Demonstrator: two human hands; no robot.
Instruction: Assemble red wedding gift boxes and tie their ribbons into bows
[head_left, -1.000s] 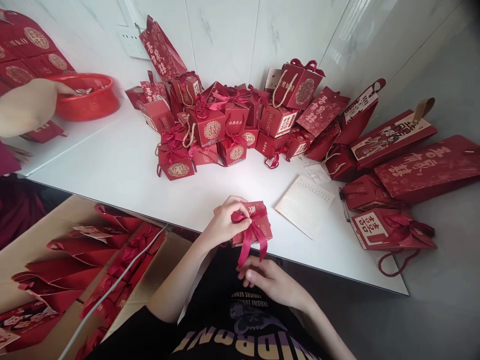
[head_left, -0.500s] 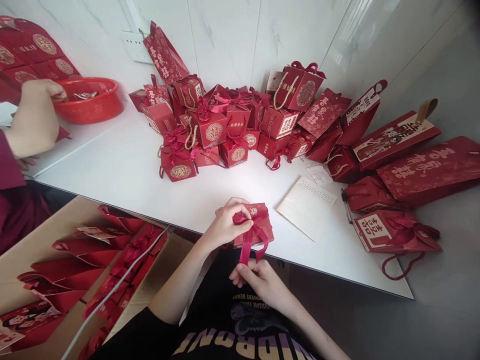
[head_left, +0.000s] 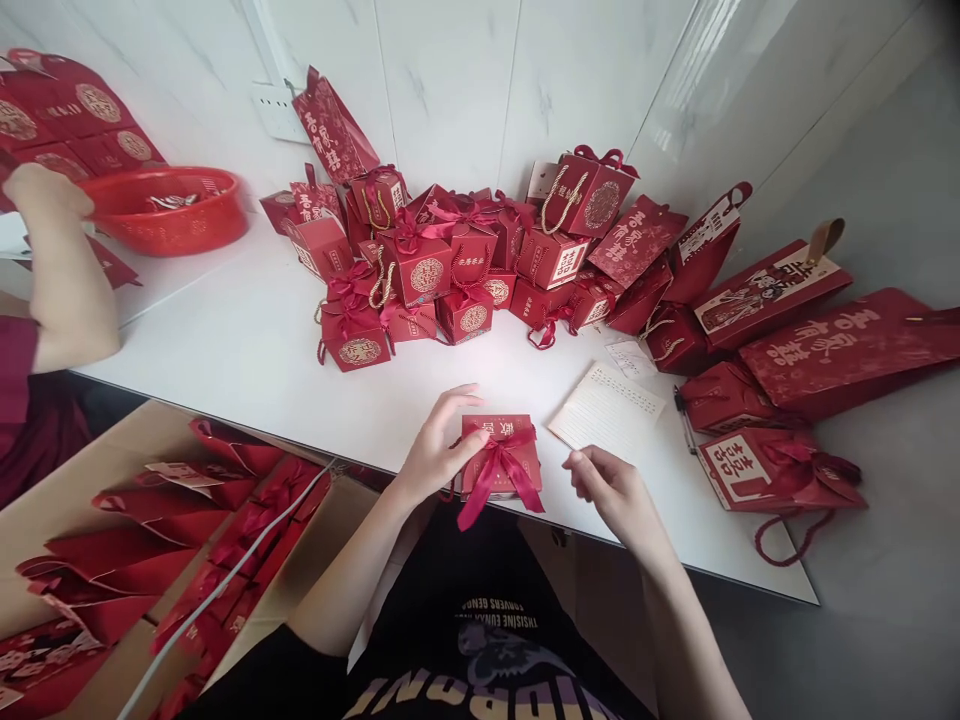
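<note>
Your left hand (head_left: pixel 435 450) rests spread-fingered on the red gift box (head_left: pixel 501 440) at the table's (head_left: pixel 262 340) near edge. Right hand (head_left: pixel 611 490) is loosely curled, empty, just beside. Ribbon bow (head_left: pixel 499 468) looks tied. Next I'd straighten its tails gently.

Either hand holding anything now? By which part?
Left hand rests its fingers on the left edge of the ribboned red box, which lies on the table. Right hand holds nothing.

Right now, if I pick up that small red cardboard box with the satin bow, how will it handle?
Probably light and fairly stiff: the small red cardboard box keeps flat, square sides. Its satin bow looks floppy and slick, tails drooping past the edge of the white table, so tugging may loosen it. Flat-bottomed, it should not roll.
</note>
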